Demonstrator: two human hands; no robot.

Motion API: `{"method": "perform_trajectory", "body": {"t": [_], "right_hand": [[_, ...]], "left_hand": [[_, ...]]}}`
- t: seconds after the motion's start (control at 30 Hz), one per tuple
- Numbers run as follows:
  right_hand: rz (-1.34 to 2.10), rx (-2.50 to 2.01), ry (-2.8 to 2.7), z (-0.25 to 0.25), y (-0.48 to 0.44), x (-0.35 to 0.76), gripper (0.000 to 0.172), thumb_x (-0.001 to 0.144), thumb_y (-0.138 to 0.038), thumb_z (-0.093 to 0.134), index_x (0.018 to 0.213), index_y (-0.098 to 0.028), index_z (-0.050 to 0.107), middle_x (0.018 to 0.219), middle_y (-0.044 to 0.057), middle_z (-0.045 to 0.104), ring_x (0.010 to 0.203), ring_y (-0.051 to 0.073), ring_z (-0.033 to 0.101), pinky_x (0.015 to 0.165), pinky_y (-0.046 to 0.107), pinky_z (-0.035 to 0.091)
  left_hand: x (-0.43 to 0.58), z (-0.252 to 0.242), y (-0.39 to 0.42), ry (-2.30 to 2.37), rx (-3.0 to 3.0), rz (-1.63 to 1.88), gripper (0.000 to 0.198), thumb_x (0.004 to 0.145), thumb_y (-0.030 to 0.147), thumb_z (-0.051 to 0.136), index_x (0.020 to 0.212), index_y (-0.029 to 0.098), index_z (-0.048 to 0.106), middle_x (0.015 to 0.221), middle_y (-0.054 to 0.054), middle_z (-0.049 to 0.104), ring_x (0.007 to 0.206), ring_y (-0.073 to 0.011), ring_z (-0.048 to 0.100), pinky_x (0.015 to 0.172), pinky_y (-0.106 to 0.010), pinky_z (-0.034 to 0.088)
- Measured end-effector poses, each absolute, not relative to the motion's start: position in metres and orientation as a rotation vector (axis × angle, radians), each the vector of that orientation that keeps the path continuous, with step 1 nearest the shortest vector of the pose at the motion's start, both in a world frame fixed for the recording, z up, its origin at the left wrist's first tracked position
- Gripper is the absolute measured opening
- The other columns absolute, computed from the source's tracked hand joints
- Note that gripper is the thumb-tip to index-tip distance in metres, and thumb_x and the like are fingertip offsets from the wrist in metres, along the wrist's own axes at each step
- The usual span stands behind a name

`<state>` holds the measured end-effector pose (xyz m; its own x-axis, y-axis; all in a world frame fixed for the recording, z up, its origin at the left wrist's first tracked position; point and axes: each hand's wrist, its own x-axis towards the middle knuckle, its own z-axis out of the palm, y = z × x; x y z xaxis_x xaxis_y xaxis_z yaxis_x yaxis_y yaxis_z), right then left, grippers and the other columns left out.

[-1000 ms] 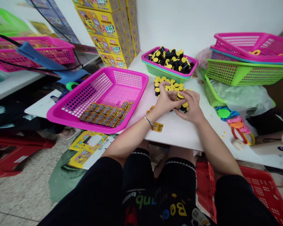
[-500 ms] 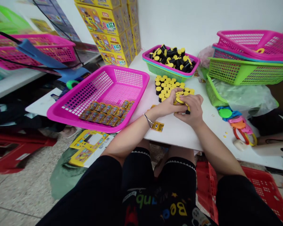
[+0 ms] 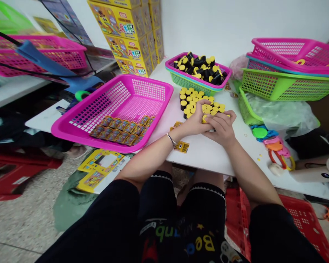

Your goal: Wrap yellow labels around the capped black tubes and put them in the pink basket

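My left hand (image 3: pixel 194 122) and my right hand (image 3: pixel 221 128) meet at the front of a tight cluster of upright black cylinders with yellow caps (image 3: pixel 199 102), standing on the white table (image 3: pixel 205 157). Between my fingers a yellow-capped cylinder (image 3: pixel 205 118) shows, mostly hidden. A green-and-magenta stacked basket (image 3: pixel 199 78) behind the cluster holds many loose cylinders. To my left, a magenta plastic basket (image 3: pixel 150 83) holds rows of small printed packets (image 3: pixel 120 130). A small yellow card (image 3: pixel 182 147) lies near my left wrist, which wears a thin bracelet.
Stacked magenta and green baskets (image 3: pixel 287 84) stand at the right, beside coloured plastic rings (image 3: pixel 276 149). Yellow printed cartons (image 3: pixel 123 36) rise at the back. Yellow card sheets (image 3: pixel 98 171) lie on the floor, and a red crate (image 3: pixel 293 223) sits below the table's front edge.
My hands have come down against the front of the upright cluster, and less of the black cylinder bodies shows between them. The view has shifted slightly.
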<state>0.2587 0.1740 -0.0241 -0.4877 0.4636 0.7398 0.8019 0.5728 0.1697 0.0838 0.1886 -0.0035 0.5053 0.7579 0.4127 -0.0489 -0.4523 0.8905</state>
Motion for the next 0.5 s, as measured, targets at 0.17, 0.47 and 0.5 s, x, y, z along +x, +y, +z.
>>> {"method": "perform_trajectory", "body": {"t": [0.17,0.47,0.5], "right_hand": [[-0.55,-1.076,-2.181,-0.023,0.17,0.262,0.027,0.089,-0.05,0.062,0.106,-0.033,0.073,0.102,0.005,0.077,0.103,0.029,0.064,0.105,0.061,0.036],[-0.487,-1.297,-2.066,-0.015,0.173,0.269,0.037,0.084,-0.056,0.065,0.111,-0.032,0.074,0.113,0.013,0.064,0.114,0.037,0.051,0.105,0.064,0.03],[-0.501,-1.333,-2.017,-0.012,0.173,0.269,0.04,0.083,-0.057,0.066,0.112,-0.031,0.074,0.117,0.014,0.062,0.117,0.038,0.049,0.104,0.065,0.03]], "left_hand": [[0.075,0.003,0.191,0.466,1.738,0.942,0.081,0.071,0.024,0.074,0.136,0.026,0.026,0.088,0.005,0.049,0.068,-0.0093,0.055,0.07,-0.028,0.048],[0.077,0.022,0.16,0.829,1.971,1.344,0.055,0.079,0.024,0.076,0.123,0.021,0.042,0.101,-0.004,0.062,0.089,-0.015,0.063,0.079,-0.028,0.051],[0.071,0.03,0.146,0.908,2.054,1.345,0.046,0.082,0.023,0.074,0.119,0.02,0.047,0.101,-0.005,0.064,0.089,-0.0153,0.064,0.08,-0.028,0.051]]}}
